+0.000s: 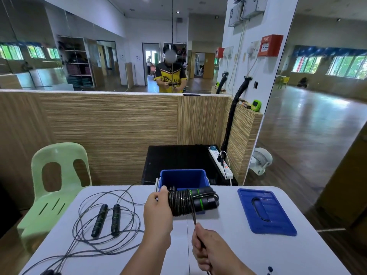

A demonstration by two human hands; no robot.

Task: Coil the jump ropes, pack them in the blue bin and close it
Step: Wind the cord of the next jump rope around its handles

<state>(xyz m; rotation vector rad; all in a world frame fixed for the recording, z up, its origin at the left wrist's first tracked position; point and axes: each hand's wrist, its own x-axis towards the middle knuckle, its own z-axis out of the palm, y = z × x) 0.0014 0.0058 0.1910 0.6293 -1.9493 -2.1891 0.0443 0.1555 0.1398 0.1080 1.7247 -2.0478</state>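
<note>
Black coiled jump rope [183, 202] held before the blue bin [182, 178] at the table [228, 245] far edge, left hand [157, 211] curled round the coil, right hand [206, 249] fisted on its tail; second rope [107, 219] loose near left edge.

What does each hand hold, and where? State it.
Left hand grips the wound rope bundle at its left end; right hand grips its free cord below the coil.

Black jump rope with green-banded foam handles [190, 201] gripped by left hand [157, 211]; loose cord end pinched by right hand [206, 249] before open blue plastic bin [183, 178].
</note>
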